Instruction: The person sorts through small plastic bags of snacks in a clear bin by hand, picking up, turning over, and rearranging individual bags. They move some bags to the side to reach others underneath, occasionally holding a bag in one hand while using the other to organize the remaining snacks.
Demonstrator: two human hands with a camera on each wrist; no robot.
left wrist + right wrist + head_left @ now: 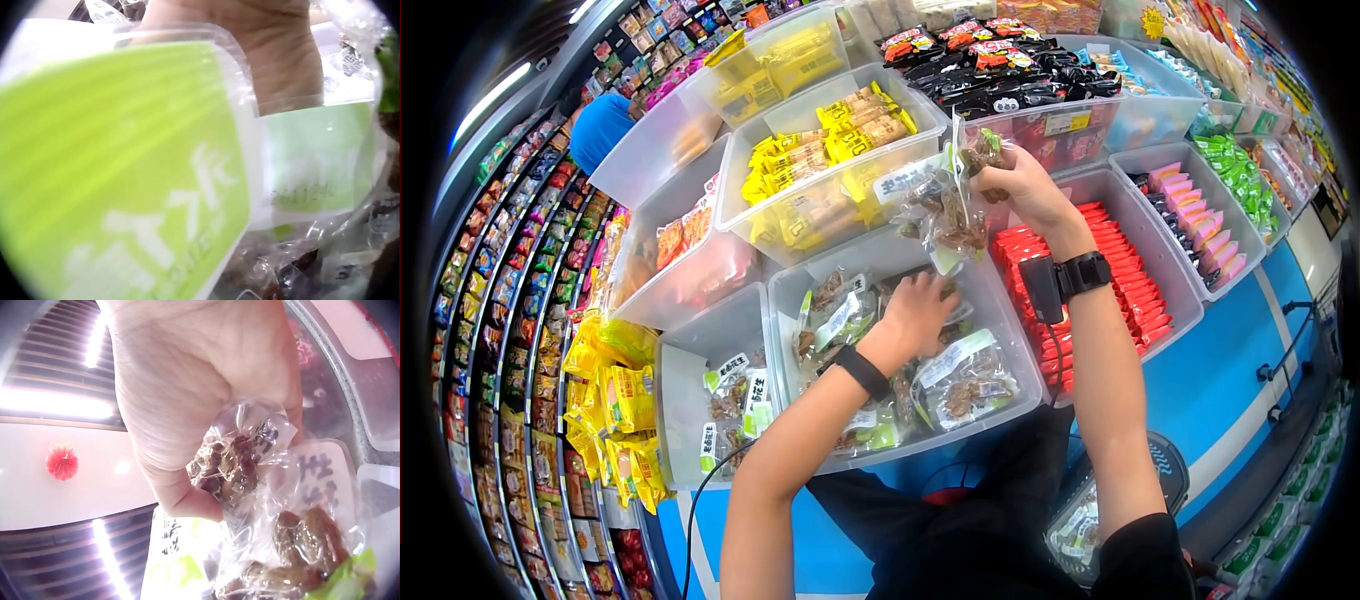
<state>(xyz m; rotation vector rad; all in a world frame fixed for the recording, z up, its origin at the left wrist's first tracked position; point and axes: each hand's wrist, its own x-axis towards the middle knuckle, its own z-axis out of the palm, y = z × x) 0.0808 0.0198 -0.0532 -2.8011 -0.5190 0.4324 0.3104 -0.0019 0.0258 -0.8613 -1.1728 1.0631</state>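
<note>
My right hand (1028, 192) grips several clear bags of brown snacks (956, 215), held up above the bins; the right wrist view shows its thumb and palm around one bag (231, 465). Down in a clear plastic bin (1040, 385), my left hand (917, 312) lies among similar bags with white and green labels (960, 380). Its fingertips are partly hidden among the bags, so whether it holds one cannot be told. In the left wrist view a green label (125, 162) covers much of the picture, with part of the hand (250, 50) behind it.
A bin of red packets (1100, 280) adjoins on the right, and one with yellow packets (830, 145) stands behind. A smaller group of labelled bags (735, 395) lies in the left bin. Yellow bags (630, 395) hang beside it. A basket (1170, 470) stands below my right arm.
</note>
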